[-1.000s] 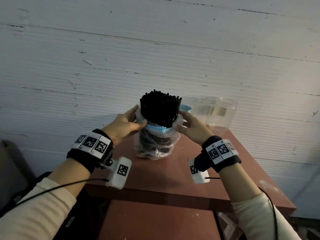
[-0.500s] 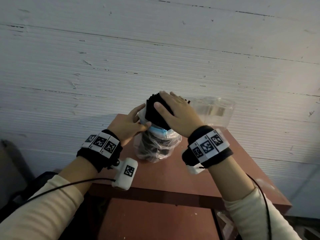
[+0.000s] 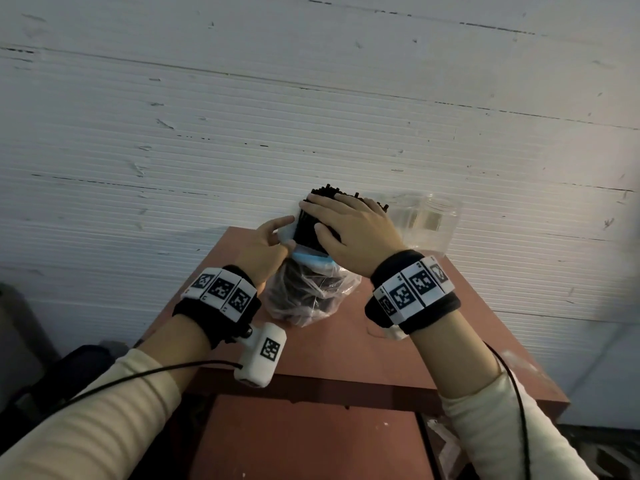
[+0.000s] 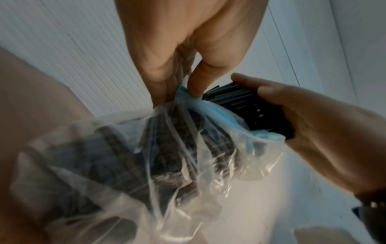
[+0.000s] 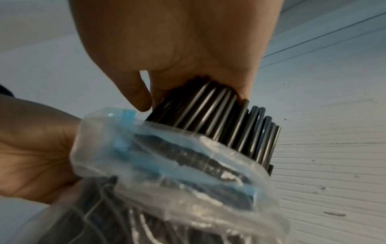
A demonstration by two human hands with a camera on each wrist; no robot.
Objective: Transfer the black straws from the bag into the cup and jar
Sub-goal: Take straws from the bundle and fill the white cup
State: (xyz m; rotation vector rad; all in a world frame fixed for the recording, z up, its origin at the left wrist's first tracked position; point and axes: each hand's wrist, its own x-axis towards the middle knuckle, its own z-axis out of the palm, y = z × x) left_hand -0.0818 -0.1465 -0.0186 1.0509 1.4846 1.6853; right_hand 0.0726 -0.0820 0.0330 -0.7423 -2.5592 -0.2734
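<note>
A clear plastic bag [image 3: 304,299] with a blue zip rim stands on the red-brown table [image 3: 363,362]. A thick bundle of black straws [image 3: 311,233] sticks up out of its mouth. My right hand [image 3: 346,230] lies over the top of the bundle, fingers and thumb curled round the straws [image 5: 211,113]. My left hand [image 3: 266,244] pinches the bag's blue rim [image 4: 188,97] on the left side. A clear jar [image 3: 440,220] and a clear cup [image 3: 405,216] stand just right of the bag, by the wall.
The white ribbed wall [image 3: 311,116] rises directly behind the table. The table's front edge [image 3: 346,386] runs below my wrists, with a lower red-brown surface [image 3: 311,441] underneath. Dark objects [image 3: 69,372] lie on the floor at left.
My right hand moved from the bag's right side up onto the straw bundle and closed around it. The left hand kept its hold on the bag's rim. The view has shifted closer.
</note>
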